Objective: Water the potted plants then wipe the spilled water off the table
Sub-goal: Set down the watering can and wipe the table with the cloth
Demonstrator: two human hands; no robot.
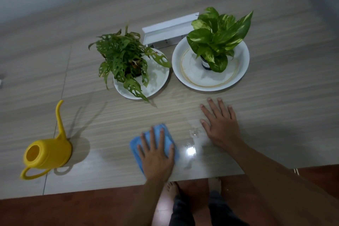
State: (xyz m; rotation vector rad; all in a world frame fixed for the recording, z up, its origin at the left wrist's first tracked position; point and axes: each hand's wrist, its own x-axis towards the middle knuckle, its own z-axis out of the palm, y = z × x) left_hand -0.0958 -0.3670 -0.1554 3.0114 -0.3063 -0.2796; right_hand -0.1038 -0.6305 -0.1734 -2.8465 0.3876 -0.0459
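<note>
My left hand (156, 154) presses flat on a folded blue cloth (167, 138) near the table's front edge. My right hand (221, 122) rests flat and spread on the wooden table (275, 106), holding nothing. Between the two hands lies a wet patch of spilled water (193, 134) with a bright glare. Behind stand two potted plants, each on a white plate: a holey-leaved plant (122, 58) on the left plate (157, 84) and a broad-leaved pothos (218, 36) on the right plate (211, 80). A yellow watering can (48, 152) sits upright at the left.
A white power strip box (168, 30) lies behind the plants. The table's front edge runs just below my hands, with a reddish floor and my bare feet (170, 189) beneath. A seam in the tabletop runs down the left side.
</note>
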